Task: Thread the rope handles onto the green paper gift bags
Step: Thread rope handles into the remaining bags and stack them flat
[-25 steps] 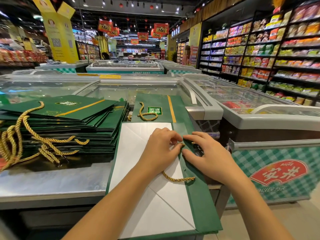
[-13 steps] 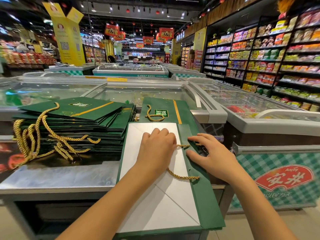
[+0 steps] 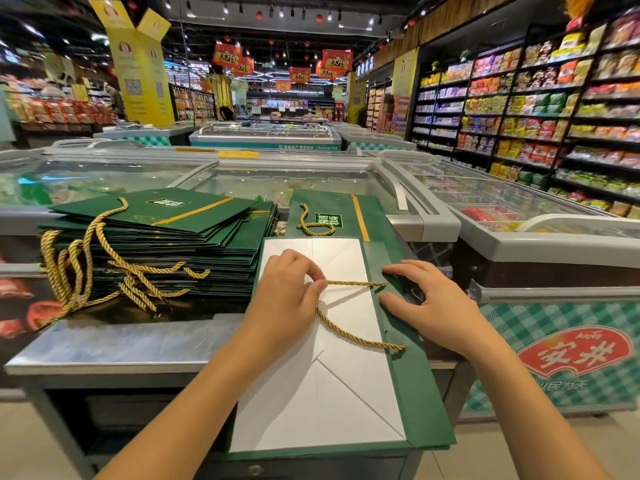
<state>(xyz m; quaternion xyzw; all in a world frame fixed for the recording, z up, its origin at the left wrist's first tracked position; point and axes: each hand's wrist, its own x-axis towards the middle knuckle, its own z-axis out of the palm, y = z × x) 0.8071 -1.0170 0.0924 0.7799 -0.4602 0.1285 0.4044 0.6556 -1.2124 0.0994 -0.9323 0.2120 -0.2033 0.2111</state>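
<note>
While left hand (image 3: 287, 299) fingers pinch rope (image 3: 356, 283), right hand (image 3: 436, 306) fingers spread flat on bag (image 3: 415, 393).

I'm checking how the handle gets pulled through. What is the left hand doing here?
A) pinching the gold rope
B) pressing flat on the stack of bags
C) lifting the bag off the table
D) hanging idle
A: the left hand pinches the gold rope and holds it taut, while the right hand presses spread fingers on the green bag.

A supermarket: stocked shelves (image 3: 540, 109), chest freezers (image 3: 502, 216), hanging red banners (image 3: 336, 59).
</note>
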